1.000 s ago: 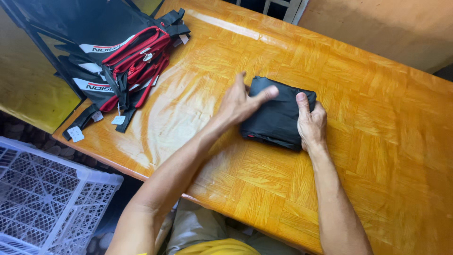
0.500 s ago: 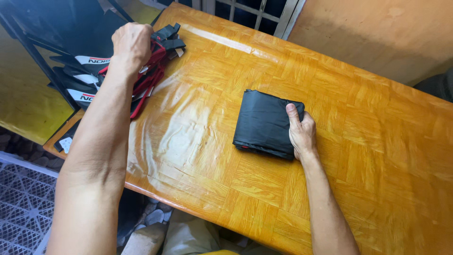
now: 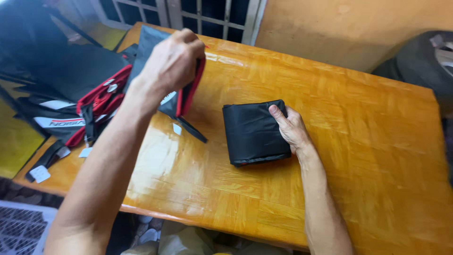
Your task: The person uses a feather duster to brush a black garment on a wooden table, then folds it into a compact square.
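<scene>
A head-worn camera looks down on a glossy orange wooden table (image 3: 358, 156) with a parquet-style grain. The person's left hand (image 3: 172, 61) is raised above the table's far left part, its fingers (image 3: 188, 40) closed tight around the top edge of a black fabric piece with red trim (image 3: 186, 97), which hangs from the grip; a thin black strap (image 3: 192, 130) and a small white tag (image 3: 177, 129) trail from it down to the tabletop. The right hand (image 3: 292, 130) rests near the middle of the table, fingers curled loosely over the right edge of a folded black fabric bundle (image 3: 255, 132), thumb on top. The bundle lies flat, roughly rectangular, and well clear of every table edge.

At the table's left end sits a pile of black, red and white fabric pieces (image 3: 75, 108) of the same kind, with straps and white tags spilling over the left edge. The hanging piece is just beside this pile and a short gap away from the folded bundle.

The right half of the table is bare wood, leaving wide room there, and there is bare wood along the near edge in front of the bundle. Beyond the far edge stand a barred window (image 3: 207, 19) and an orange wall (image 3: 339, 28); a dark tyre (image 3: 424, 61) shows at the far right. A white plastic crate (image 3: 21, 231) is on the floor at lower left.
</scene>
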